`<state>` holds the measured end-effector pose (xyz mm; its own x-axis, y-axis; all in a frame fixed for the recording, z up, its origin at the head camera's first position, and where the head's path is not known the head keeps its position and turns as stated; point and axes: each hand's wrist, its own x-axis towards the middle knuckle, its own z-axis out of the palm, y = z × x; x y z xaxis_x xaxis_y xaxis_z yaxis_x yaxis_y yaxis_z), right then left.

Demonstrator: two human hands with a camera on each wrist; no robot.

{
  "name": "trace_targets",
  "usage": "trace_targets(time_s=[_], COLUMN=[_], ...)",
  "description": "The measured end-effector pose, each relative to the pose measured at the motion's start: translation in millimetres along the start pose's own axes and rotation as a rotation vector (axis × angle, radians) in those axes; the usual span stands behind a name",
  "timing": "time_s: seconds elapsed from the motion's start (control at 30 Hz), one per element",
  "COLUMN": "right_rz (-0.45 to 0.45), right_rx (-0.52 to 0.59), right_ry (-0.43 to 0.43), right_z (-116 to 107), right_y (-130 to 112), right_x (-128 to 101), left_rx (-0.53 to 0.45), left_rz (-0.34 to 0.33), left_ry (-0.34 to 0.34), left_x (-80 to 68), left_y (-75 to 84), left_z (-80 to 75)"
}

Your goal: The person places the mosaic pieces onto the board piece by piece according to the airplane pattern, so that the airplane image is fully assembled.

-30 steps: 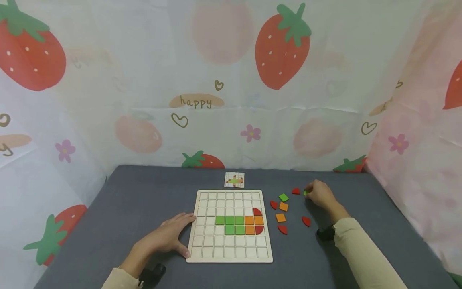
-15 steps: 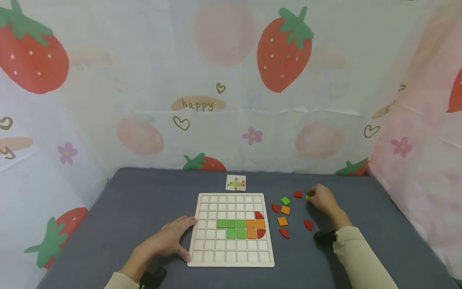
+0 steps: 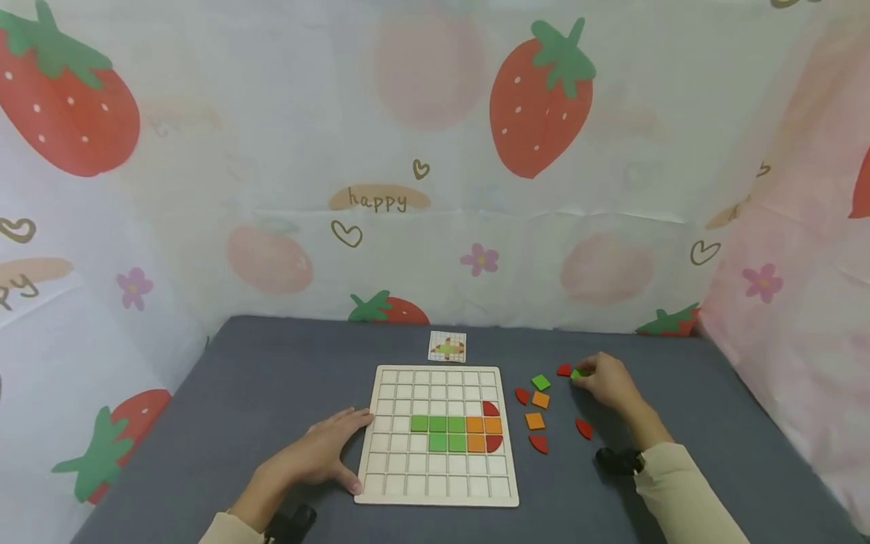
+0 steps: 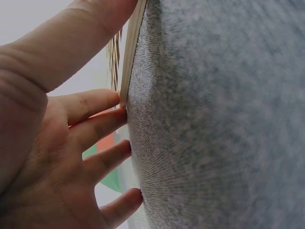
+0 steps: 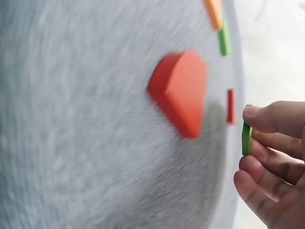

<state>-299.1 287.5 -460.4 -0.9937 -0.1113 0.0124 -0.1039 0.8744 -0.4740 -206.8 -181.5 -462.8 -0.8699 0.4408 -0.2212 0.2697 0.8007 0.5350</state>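
A wooden grid board lies on the grey table and holds green, orange and red tiles in its middle rows. My left hand rests flat on the table, its straight fingers touching the board's left edge. My right hand is to the right of the board and pinches a green tile between thumb and fingers, just above the cloth. Loose tiles lie near it: a green square, two orange squares and several red quarter-rounds.
A small pattern card lies just behind the board. Strawberry-print curtains close in the table at the back and on both sides. A dark strap sits at my right wrist.
My right hand has lifted the green tile slightly off the table where it was. The left hand stays by the board. The view has shifted a little.
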Motion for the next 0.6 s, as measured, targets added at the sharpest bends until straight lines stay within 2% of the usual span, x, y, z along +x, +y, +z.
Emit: trace_targets(time_s=[0.33,0.6], right_rz=[-0.126,-0.191], right_rx=[0.028,0.069], right_ry=[0.080,0.069], right_z=[-2.1,4.5], right_y=[-35.3,-70.2], right_x=[-16.5,-30.3], left_rx=[-0.004,0.006], left_rz=[0.000,-0.019], left_ry=[0.000,-0.002], left_x=[1.4,2.5], left_y=[-1.7,0.6], left_z=[-0.2,1.0])
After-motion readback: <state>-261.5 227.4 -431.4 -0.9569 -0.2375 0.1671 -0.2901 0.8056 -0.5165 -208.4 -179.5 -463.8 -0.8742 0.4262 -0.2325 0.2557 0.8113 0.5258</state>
